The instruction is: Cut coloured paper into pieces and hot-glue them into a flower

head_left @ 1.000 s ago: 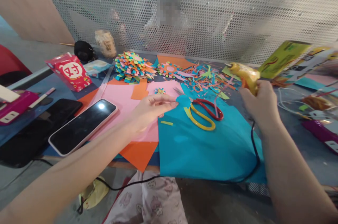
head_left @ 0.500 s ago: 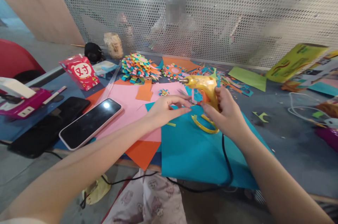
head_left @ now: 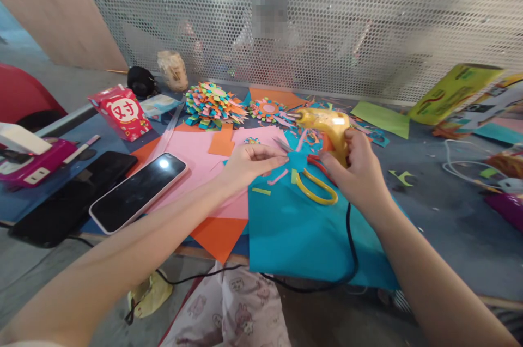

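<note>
My right hand (head_left: 359,172) grips a yellow hot glue gun (head_left: 327,121) by its handle, the nozzle pointing left. My left hand (head_left: 255,166) is closed in a pinch at the edge of a small round blue paper piece (head_left: 298,160). That piece covers the middle of a pair of scissors (head_left: 316,194) with yellow and red handles, whose blades show beyond it. Under both hands lies a large blue paper sheet (head_left: 294,238). A small multicoloured paper flower (head_left: 252,140), partly behind my left hand, rests on pink paper (head_left: 186,148).
A fringed paper ball (head_left: 212,106) and a paper rosette (head_left: 267,110) sit at the back among scraps. To the left are a phone (head_left: 137,192), a black device (head_left: 73,197), a power strip (head_left: 38,164) and a red packet (head_left: 122,113). The gun's cord (head_left: 352,243) hangs over the front edge.
My right hand and the glue gun have moved slightly right. My left hand has shifted left, away from the right fingers; the round blue paper piece and scissors now show more clearly between them.
</note>
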